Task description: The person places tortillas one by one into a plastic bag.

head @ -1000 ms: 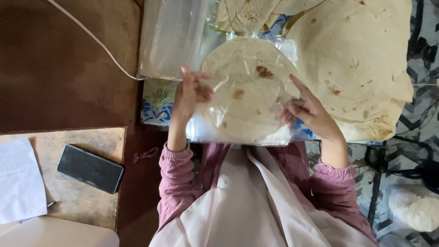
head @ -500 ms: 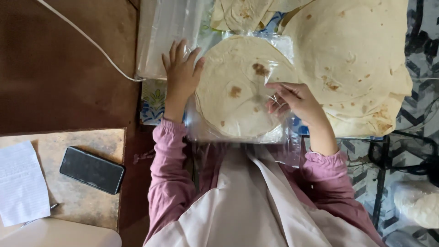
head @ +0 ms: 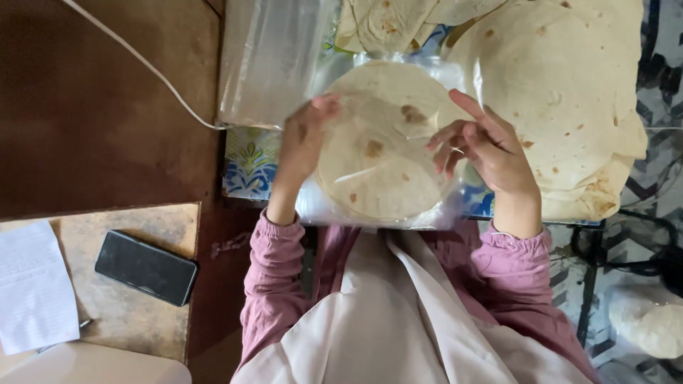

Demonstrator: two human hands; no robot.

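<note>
Both hands on a clear plastic bag [head: 377,206] holding a stack of round flatbreads [head: 380,142], near the front edge of the table with the patterned cloth [head: 249,160]. Left hand [head: 304,139] closed around the bag's left side, thumb pressing the rim of the stack. Right hand [head: 491,153] half open, fingertips spread on the film over the right rim; whether film is pinched there, impossible to tell.

Best done with the stack kept flat and supported from beneath, film pulled smooth across the top, no squeezing at the rims, since thin bread creases and tears easily.

Bag: glossy, wrinkled, see-through. Flatbreads: pale, matte, floury, soft, with brown scorch spots. Larger loose flatbreads [head: 562,92] piled toward the right edge, more folded ones [head: 388,21] at the far edge. Empty plastic bags [head: 274,57] at the left corner, a white cable [head: 142,64] running past. Black phone [head: 146,268] and white paper [head: 35,288] on a worn board [head: 142,320] to the left.
</note>
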